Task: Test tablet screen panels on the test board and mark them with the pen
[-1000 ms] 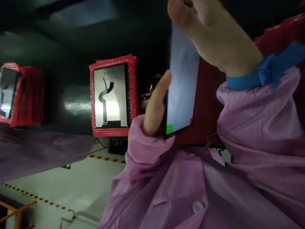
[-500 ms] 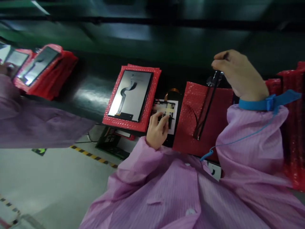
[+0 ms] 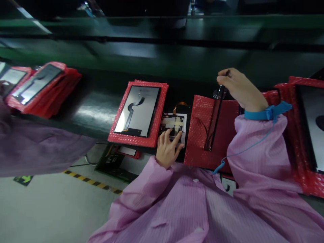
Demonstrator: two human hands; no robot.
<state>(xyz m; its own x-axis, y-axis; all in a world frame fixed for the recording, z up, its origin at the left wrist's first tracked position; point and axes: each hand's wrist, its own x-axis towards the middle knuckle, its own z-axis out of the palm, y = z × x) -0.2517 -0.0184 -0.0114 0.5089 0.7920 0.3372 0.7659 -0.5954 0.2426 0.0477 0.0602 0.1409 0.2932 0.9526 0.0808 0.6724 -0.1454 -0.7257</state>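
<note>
My right hand [image 3: 239,89] pinches the top edge of a thin dark display panel [image 3: 214,121], which stands edge-on over a sheet of red bubble wrap [image 3: 199,141]. A blue wrist strap [image 3: 263,114] with a coiled cord circles that wrist. My left hand [image 3: 167,148] rests with fingers stretched out on a small black test board [image 3: 176,122] with taped connectors, between the two red sheets. It holds nothing.
Another display panel [image 3: 138,111] with a curved flex cable lies on red bubble wrap left of the board. More wrapped panels are stacked at far left [image 3: 37,87] and far right [image 3: 310,131]. A co-worker's purple sleeve [image 3: 37,148] reaches in at left. A dark green conveyor [image 3: 152,57] runs behind.
The lit panel, held up facing me in both hands, has been turned edge-on and lowered over the red wrap by my right hand. My left hand let go and moved onto the test board.
</note>
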